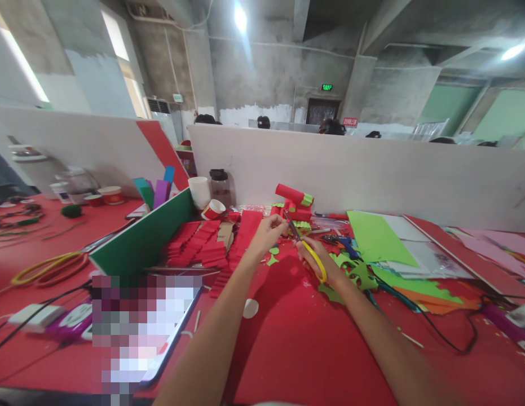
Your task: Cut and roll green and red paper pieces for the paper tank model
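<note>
My right hand [315, 255] is closed on a pair of scissors [316, 262] with yellow handles. Their dark blades point up and to the left, and the tips reach close to my left hand [270, 226]. The fingers of that left hand are pinched together; whatever they hold is too small to make out. Just beyond the hands lie red and green rolled foam pieces [294, 194]. Small green scraps [273, 256] lie below my left hand, and larger green cut-out sheets [357, 273] spread beside my right wrist.
Folded red strips [194, 242] lie left of my hands, beside a green divider board [148, 231]. A tablet-like screen [173, 321] sits front left. Paper cups [200, 192] and a dark-lidded bottle [220, 189] stand behind. Green sheets [383, 237] and a black cable [440, 332] lie right.
</note>
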`<state>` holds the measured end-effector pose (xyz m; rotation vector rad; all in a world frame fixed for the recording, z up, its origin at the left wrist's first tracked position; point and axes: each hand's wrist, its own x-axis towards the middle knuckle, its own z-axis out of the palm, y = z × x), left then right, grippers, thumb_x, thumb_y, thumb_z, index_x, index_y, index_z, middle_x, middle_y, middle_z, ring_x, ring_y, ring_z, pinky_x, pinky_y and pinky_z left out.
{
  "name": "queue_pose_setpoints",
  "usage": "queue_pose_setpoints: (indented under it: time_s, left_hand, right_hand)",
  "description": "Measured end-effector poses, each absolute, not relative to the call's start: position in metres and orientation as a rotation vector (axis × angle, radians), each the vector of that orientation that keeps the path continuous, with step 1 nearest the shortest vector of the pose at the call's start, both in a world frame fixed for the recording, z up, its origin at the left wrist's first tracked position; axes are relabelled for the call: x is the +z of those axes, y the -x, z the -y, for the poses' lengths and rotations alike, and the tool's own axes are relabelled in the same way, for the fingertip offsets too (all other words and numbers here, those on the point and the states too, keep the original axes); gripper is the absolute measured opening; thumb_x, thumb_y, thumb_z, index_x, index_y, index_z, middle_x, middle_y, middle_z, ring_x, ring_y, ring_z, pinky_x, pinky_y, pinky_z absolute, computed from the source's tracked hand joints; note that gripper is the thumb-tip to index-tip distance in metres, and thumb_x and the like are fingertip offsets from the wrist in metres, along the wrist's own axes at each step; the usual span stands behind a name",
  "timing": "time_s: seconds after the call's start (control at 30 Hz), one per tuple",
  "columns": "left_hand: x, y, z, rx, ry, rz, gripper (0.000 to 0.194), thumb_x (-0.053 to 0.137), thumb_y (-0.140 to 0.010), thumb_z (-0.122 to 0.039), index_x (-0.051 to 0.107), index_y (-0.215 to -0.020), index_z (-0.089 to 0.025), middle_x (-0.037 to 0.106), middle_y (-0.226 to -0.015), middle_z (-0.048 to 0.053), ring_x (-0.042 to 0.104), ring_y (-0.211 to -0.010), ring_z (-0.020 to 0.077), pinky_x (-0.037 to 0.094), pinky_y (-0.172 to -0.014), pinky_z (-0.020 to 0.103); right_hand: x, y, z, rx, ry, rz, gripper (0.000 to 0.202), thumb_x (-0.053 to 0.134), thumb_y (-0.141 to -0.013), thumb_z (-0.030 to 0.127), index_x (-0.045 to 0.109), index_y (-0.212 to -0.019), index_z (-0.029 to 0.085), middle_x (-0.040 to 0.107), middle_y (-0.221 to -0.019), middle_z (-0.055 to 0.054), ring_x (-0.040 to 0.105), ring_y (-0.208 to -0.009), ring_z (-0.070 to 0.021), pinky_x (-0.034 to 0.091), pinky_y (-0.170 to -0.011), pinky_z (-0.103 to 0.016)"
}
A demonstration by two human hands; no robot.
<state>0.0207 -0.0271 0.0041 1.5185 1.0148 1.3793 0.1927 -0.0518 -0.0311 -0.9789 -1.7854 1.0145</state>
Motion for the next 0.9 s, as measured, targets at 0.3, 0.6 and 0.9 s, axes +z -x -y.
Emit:
queue_pose_setpoints:
  time_s: [0.3, 0.6, 0.9]
  left_hand:
    - [0.004, -0.021, 0.027, 1.394, -1.535, -1.024, 0.018, 0.063, -0.074, -0.034, 0.054, -0.07, -0.018, 0.059, -0.063, -0.001, 0.057, -0.062, 0.0131, 0.046, -0.064, 0.026]
    - [-0.005, -0.02, 0.021, 1.091, -1.715, -0.976, 0.017, 0.06, -0.073, -0.034, 0.055, -0.068, -0.019, 0.058, -0.064, -0.001, 0.057, -0.063, 0.0147, 0.043, -0.059, 0.025]
    - [-0.003, -0.025, 0.032, 0.866, -1.874, -1.01, 0.019, 0.06, -0.074, -0.037, 0.06, -0.066, -0.02, 0.061, -0.068, 0.002, 0.056, -0.064, 0.0165, 0.041, -0.057, 0.025]
  right_hand:
    - [-0.041, -0.194, 0.047, 1.04, 0.985, 1.738, 0.039, 0.055, -0.085, 0.058, 0.058, -0.092, 0.02, 0.047, -0.057, 0.004, 0.039, -0.043, -0.0106, 0.03, -0.041, -0.023]
    - [-0.038, -0.196, 0.038, 1.006, 0.942, 1.581, 0.045, 0.06, -0.08, 0.059, 0.054, -0.099, 0.019, 0.055, -0.065, 0.003, 0.048, -0.045, -0.0112, 0.038, -0.042, -0.024]
    - [-0.035, -0.202, 0.031, 1.047, 0.918, 1.551, 0.046, 0.07, -0.072, 0.043, 0.052, -0.107, 0.02, 0.057, -0.072, 0.004, 0.048, -0.049, -0.01, 0.04, -0.045, -0.022]
